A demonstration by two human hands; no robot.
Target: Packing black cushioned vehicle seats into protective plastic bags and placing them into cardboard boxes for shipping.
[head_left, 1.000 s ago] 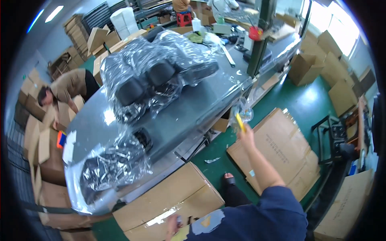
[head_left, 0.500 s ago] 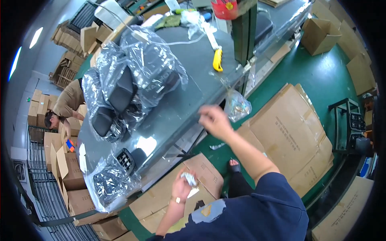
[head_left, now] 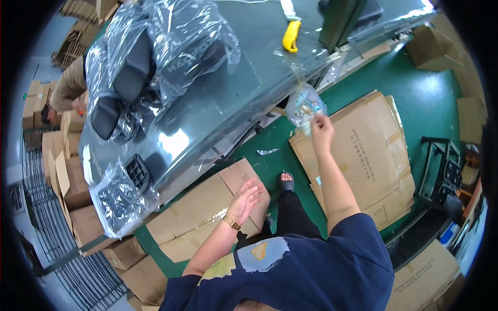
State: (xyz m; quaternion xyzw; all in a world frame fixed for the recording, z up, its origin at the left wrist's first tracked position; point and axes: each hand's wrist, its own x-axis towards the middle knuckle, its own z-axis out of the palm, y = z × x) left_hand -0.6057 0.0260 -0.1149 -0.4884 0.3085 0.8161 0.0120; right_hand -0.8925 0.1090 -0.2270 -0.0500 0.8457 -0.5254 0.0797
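Note:
My right hand (head_left: 322,130) reaches to a clear plastic bag (head_left: 303,106) hanging at the table's edge with crumpled scraps inside. Its fingers are closed at the bag's side; a whitish scrap may be between them, but I cannot make it out. My left hand (head_left: 244,202), with a gold watch (head_left: 231,223) on its wrist, is empty, fingers apart, over a flat cardboard box. On the dark table (head_left: 218,114) lie several black padded parts (head_left: 134,72) in clear plastic wrap. A black grille-like part (head_left: 137,173) lies by a clear plastic bag (head_left: 124,202) at the near left corner.
A yellow-handled cutter (head_left: 291,36) lies on the table near a dark post (head_left: 340,23). Flattened cardboard (head_left: 363,155) is stacked on the green floor at right, near a black metal frame (head_left: 438,171). Another person (head_left: 67,93) bends over boxes at far left.
The crumpled silvery-white scrap is gone from my left hand, which has opened. My right hand has moved right to the hanging bag. The view has shifted, the table sitting higher.

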